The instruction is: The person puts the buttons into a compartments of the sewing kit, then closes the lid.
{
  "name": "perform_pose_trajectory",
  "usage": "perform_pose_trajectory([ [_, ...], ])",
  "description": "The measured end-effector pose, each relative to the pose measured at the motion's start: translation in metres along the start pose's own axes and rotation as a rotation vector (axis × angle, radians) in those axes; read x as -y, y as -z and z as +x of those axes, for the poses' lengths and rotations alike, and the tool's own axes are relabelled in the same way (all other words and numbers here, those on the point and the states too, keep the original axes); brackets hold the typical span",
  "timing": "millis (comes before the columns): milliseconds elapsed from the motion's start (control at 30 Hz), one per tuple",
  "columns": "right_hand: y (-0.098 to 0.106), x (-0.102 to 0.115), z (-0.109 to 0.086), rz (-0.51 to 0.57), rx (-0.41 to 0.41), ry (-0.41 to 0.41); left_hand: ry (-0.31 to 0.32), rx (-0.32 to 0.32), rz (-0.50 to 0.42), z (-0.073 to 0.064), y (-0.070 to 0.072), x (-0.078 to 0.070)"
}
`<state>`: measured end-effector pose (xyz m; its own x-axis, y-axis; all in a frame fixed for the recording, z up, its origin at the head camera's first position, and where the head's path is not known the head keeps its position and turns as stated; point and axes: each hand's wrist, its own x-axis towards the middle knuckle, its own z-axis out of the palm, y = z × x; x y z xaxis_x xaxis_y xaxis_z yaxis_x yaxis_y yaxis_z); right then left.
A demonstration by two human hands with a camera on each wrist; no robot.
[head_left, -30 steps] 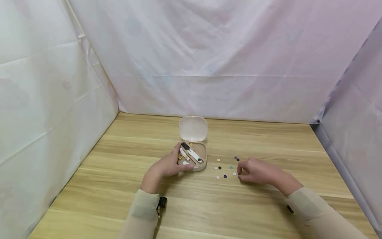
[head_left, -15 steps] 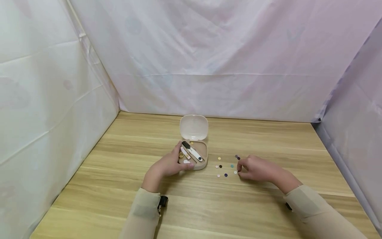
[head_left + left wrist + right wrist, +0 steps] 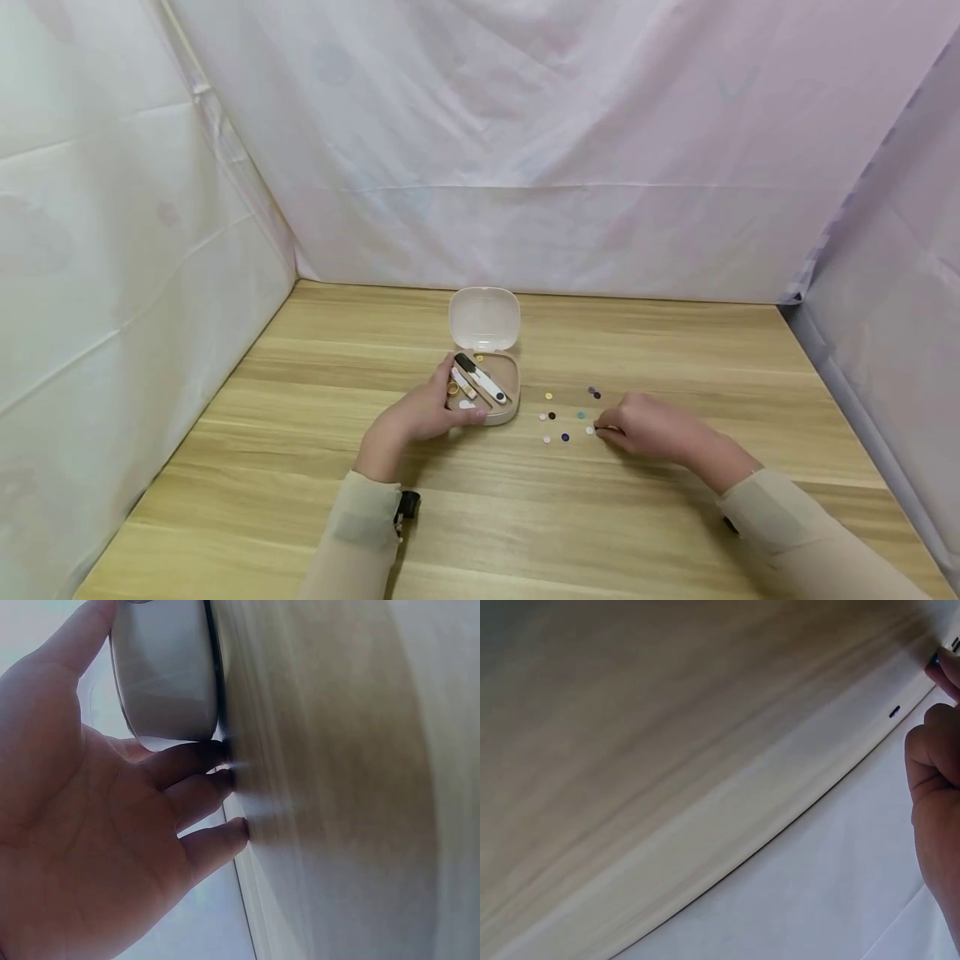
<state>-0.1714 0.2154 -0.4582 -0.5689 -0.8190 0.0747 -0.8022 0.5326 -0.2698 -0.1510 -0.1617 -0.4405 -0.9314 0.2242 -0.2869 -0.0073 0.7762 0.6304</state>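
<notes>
A small beige sewing kit box (image 3: 512, 408) stands with its translucent lid (image 3: 484, 319) raised. Inside lie black-and-white thread snips (image 3: 487, 385), a gold ring-shaped piece (image 3: 453, 388), a white piece (image 3: 467, 405) and a yellow button (image 3: 479, 358). My left hand (image 3: 420, 412) grips the box, thumb at the front and index finger along the left side; the left wrist view shows other fingertips down on the table by the box wall (image 3: 165, 682). To the right, my right hand (image 3: 648, 427) pinches a small dark button (image 3: 597, 429), mostly hidden by the fingertips, beside a white button (image 3: 589, 431).
Several loose buttons lie between box and right hand, among them a yellow button (image 3: 548, 396), a teal button (image 3: 581, 415) and a navy button (image 3: 566, 437). The wooden table (image 3: 480, 517) is bounded by white cloth (image 3: 480, 233) at the back and sides.
My right finger and thumb have closed together at the dark button beside the white one. The left hand stays on the box; the whole view shifts slightly.
</notes>
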Motion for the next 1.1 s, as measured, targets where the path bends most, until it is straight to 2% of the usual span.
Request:
perform_pose_trajectory([
  [167,-0.002,0.001,0.0,-0.044,-0.034,0.042,-0.005,-0.007,0.001,0.0,0.001,0.0],
  [433,0.001,-0.002,0.005,0.043,0.065,-0.098,0.004,0.007,0.008,-0.001,0.001,-0.002],
  [600,0.004,-0.006,0.013,0.054,0.045,-0.097,-0.011,0.009,0.015,-0.001,0.002,-0.002],
  [767,0.012,-0.008,0.028,0.05,-0.016,-0.069,-0.021,0.006,0.021,-0.001,0.002,-0.001],
  [1100,0.034,0.0,0.073,0.049,-0.078,-0.003,-0.023,0.0,0.018,-0.001,0.002,-0.001],
])
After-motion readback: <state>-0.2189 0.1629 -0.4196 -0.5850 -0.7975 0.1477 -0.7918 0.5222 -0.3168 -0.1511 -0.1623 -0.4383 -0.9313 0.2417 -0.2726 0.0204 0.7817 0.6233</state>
